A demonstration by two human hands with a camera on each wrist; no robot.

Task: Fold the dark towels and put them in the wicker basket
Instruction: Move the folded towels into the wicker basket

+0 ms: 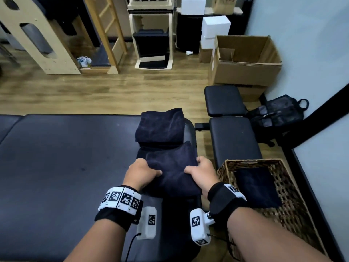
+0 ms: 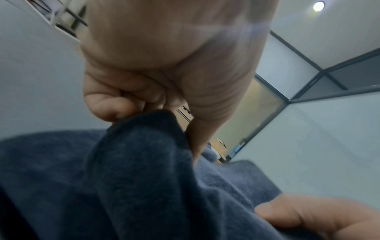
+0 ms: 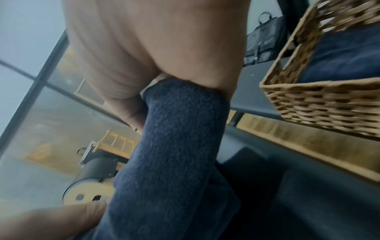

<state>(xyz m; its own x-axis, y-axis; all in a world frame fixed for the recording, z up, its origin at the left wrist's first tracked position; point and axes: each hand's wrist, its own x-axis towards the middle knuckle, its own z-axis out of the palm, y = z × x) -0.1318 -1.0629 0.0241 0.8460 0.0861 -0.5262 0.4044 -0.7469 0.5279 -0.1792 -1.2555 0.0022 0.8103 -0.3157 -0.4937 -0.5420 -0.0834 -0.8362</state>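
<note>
A folded dark blue towel [image 1: 171,168] lies at the right end of the black padded table [image 1: 56,157]. My left hand [image 1: 142,172] grips its left edge, thumb on top and fingers curled under the fold [image 2: 144,129]. At its right edge my right hand [image 1: 200,170] holds it the same way, the cloth [image 3: 180,121] wedged between thumb and palm. A stack of folded dark towels [image 1: 161,127] sits just beyond it. The wicker basket [image 1: 294,203] stands to the right on a black bench, with one dark towel [image 1: 256,188] lying flat inside.
A black padded bench [image 1: 233,137] carries the basket, with a second pad [image 1: 223,100] beyond it. A black backpack [image 1: 281,114] leans by the wall, an open cardboard box [image 1: 245,59] stands behind. Wooden frames and a stool stand across the wood floor.
</note>
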